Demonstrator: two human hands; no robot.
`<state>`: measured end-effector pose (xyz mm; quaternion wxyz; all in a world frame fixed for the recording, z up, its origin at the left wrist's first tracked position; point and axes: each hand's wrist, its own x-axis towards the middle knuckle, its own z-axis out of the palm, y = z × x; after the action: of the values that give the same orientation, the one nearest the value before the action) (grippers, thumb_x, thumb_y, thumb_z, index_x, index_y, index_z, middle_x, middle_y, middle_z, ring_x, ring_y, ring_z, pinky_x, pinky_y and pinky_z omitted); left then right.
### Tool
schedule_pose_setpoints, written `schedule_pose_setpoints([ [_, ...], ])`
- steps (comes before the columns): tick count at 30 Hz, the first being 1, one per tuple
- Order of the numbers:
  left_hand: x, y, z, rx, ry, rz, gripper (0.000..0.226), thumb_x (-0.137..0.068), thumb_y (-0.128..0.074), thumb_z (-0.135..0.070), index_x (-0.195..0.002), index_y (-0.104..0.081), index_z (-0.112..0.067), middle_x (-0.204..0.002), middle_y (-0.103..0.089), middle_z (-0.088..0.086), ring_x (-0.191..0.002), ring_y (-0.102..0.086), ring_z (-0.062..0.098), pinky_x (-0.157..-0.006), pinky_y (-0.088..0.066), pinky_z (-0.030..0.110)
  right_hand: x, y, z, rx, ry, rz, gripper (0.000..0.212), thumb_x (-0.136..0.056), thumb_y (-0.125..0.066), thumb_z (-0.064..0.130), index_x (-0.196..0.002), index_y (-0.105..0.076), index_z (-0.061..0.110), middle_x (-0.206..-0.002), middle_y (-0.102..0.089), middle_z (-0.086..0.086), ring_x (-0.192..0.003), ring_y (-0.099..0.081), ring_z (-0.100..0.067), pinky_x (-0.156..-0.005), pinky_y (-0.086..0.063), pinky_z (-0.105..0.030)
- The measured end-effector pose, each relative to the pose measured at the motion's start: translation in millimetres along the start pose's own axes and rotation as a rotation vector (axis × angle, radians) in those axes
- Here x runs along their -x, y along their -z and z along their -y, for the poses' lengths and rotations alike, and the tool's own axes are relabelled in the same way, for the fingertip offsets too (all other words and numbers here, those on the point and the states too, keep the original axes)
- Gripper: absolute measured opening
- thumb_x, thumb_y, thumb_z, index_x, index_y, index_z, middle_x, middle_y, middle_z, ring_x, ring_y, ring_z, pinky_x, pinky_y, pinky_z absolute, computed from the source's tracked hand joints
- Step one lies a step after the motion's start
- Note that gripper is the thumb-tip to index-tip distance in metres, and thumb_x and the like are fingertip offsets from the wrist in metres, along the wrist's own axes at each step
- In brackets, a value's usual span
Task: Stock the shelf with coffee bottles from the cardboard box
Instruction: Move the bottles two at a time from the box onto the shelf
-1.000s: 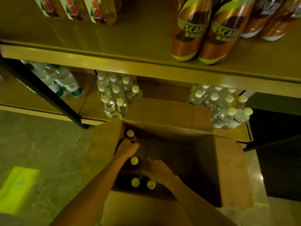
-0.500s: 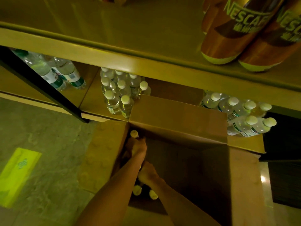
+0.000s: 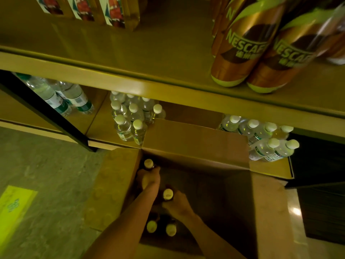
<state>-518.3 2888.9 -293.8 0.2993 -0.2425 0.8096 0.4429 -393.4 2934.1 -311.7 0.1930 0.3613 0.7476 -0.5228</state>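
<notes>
right hand [image 3: 176, 203]: inside the cardboard box [image 3: 196, 139], fingers curled round the neck of a coffee bottle [image 3: 168, 194] just below its pale cap; the bottle is upright.
left hand [image 3: 149, 177]: deeper in the box by the far-left corner, fingers curled downward; what they grip is hidden, so can't tell if it holds anything.
corner bottle [image 3: 148, 163]: pale cap showing just beyond the left fingertips, tight in the far-left corner of the box.
near bottles [image 3: 152, 226]: two caps side by side by the box's near wall, between the two forearms.
box: open, flaps out, on the floor [image 3: 46, 174], against the front edge of the lower shelf [image 3: 100, 128]; right half of its inside is dark.
lower shelf: upright water bottles [image 3: 130, 118] with white caps left of the box's far flap, a second group past the far-right corner, larger green-label bottles [image 3: 61, 98] at far left behind a black post [image 3: 46, 113].
upper shelf [image 3: 149, 53]: Nescafé bottles [image 3: 240, 53] at the front edge on the right, red-and-white packs [image 3: 112, 12] at back left, bare board between.
floor: yellow patch [image 3: 13, 208] at left edge.
</notes>
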Motion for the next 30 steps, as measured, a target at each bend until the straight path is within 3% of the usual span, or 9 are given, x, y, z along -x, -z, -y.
schedule_pose_setpoints([
  [2, 12, 9, 3, -0.016, -0.065, -0.026, 0.069, -0.083, -0.075, -0.032, -0.135, -0.048, 0.002, -0.132, -0.056, 0.024, -0.12, -0.054, 0.04, -0.088, -0.044, 0.04, 9, 18, -3, -0.05, 0.0, -0.066, 0.063, -0.078, -0.076, 0.021, -0.136, -0.05, 0.025, -0.12, -0.066, 0.003, -0.109, -0.063, -0.014, -0.085, -0.054, -0.026],
  [6, 45, 30, 3, -0.053, -0.259, 0.009, 0.051, -0.07, -0.083, -0.032, -0.114, -0.068, -0.01, -0.107, -0.07, 0.012, -0.103, -0.064, 0.033, -0.081, -0.054, 0.041, 32, 52, -6, -0.169, 0.019, -0.189, 0.06, -0.075, -0.081, 0.03, -0.126, -0.049, 0.033, -0.104, -0.063, 0.015, -0.091, -0.062, -0.002, -0.071, -0.05, -0.017],
  [11, 107, 53, -8, -0.004, -0.489, 0.186, 0.021, -0.07, -0.081, -0.04, -0.086, -0.067, -0.04, -0.077, -0.071, -0.016, -0.083, -0.064, 0.002, -0.063, -0.044, 0.02, 79, 95, 4, -0.253, 0.148, -0.333, 0.058, -0.069, -0.085, 0.039, -0.117, -0.052, 0.042, -0.098, -0.067, 0.021, -0.085, -0.065, 0.006, -0.064, -0.05, -0.01],
  [18, 195, 57, -44, 0.086, -0.758, 0.45, 0.024, -0.073, -0.08, -0.034, -0.092, -0.07, -0.043, -0.093, -0.074, -0.014, -0.089, -0.068, 0.0, -0.079, -0.052, 0.028, 167, 156, 38, -0.217, 0.348, -0.539, 0.034, -0.064, -0.078, 0.055, -0.092, -0.06, 0.055, -0.086, -0.069, 0.03, -0.075, -0.068, 0.005, -0.058, -0.053, -0.015],
  [20, 220, 55, -57, 0.128, -0.835, 0.497, 0.029, -0.074, -0.081, -0.029, -0.091, -0.068, -0.049, -0.1, -0.071, -0.015, -0.092, -0.065, -0.006, -0.079, -0.049, 0.023, 190, 173, 47, -0.175, 0.408, -0.658, 0.03, -0.065, -0.079, 0.058, -0.087, -0.06, 0.052, -0.081, -0.066, 0.035, -0.071, -0.064, 0.011, -0.053, -0.047, -0.008],
  [22, 246, 53, -70, 0.157, -0.918, 0.522, 0.037, -0.073, -0.082, -0.024, -0.093, -0.067, -0.051, -0.108, -0.067, -0.013, -0.095, -0.063, -0.006, -0.08, -0.048, 0.022, 215, 191, 56, -0.116, 0.472, -0.725, 0.047, -0.061, -0.076, 0.071, -0.101, -0.059, 0.055, -0.09, -0.065, 0.037, -0.081, -0.064, 0.013, -0.06, -0.049, -0.007],
  [24, 270, 53, -87, 0.179, -1.039, 0.51, 0.04, -0.073, -0.083, -0.021, -0.095, -0.066, -0.05, -0.11, -0.065, -0.009, -0.098, -0.064, 0.0, -0.081, -0.05, 0.024, 238, 211, 67, -0.112, 0.52, -0.764, 0.069, -0.056, -0.067, 0.082, -0.116, -0.056, 0.051, -0.102, -0.068, 0.03, -0.093, -0.066, 0.006, -0.073, -0.056, -0.019],
  [27, 308, 53, -115, 0.224, -1.179, 0.523, 0.038, -0.073, -0.081, -0.024, -0.09, -0.066, -0.055, -0.105, -0.067, -0.01, -0.094, -0.066, 0.001, -0.077, -0.051, 0.021, 271, 247, 84, -0.129, 0.621, -0.871, 0.062, -0.059, -0.067, 0.077, -0.111, -0.061, 0.044, -0.101, -0.068, 0.031, -0.092, -0.066, 0.008, -0.072, -0.057, -0.017],
  [30, 342, 51, -145, 0.264, -1.289, 0.594, 0.021, -0.08, -0.078, -0.026, -0.09, -0.069, -0.043, -0.087, -0.072, -0.009, -0.081, -0.07, 0.001, -0.062, -0.055, 0.018, 301, 284, 106, -0.054, 0.699, -0.956, 0.039, -0.07, -0.068, 0.065, -0.103, -0.063, 0.047, -0.096, -0.067, 0.035, -0.09, -0.065, 0.012, -0.068, -0.052, -0.008],
])
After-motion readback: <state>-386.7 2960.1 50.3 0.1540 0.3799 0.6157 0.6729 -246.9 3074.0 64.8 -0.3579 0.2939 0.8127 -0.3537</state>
